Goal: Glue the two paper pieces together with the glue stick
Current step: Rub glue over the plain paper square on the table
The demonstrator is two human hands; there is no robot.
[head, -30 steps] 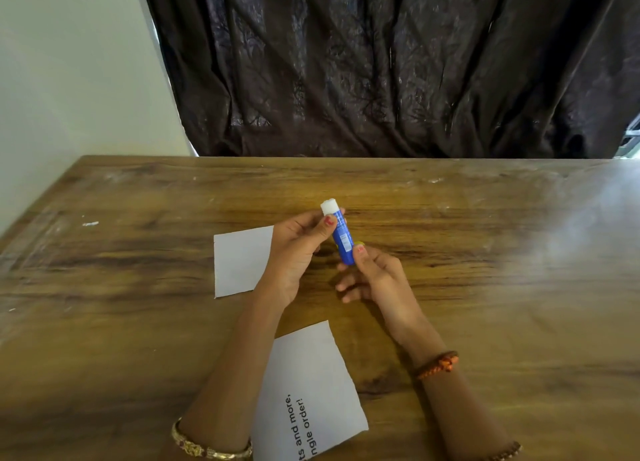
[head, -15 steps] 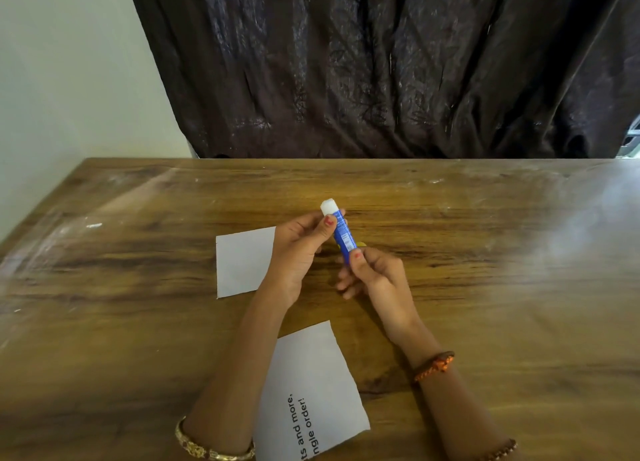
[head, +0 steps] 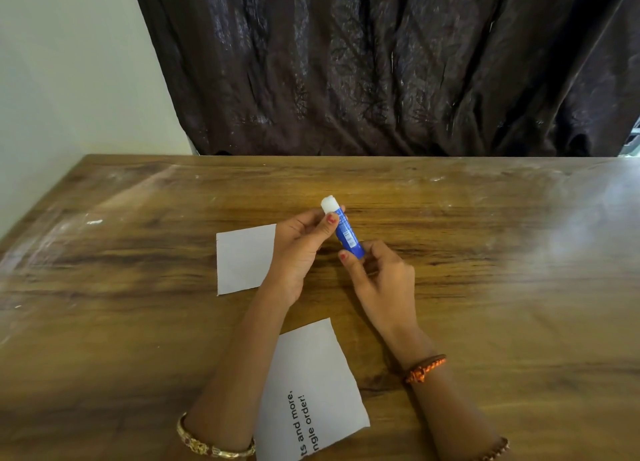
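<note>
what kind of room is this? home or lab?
Probably a home room, not a lab: a worn wooden table, a dark curtain behind it, and a plain pale wall. No lab gear shows.

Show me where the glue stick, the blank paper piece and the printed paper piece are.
glue stick [head: 346,233], head view, on its blue label.
blank paper piece [head: 244,258], head view, on its bare middle.
printed paper piece [head: 313,367], head view, on the white part above the text.
</note>
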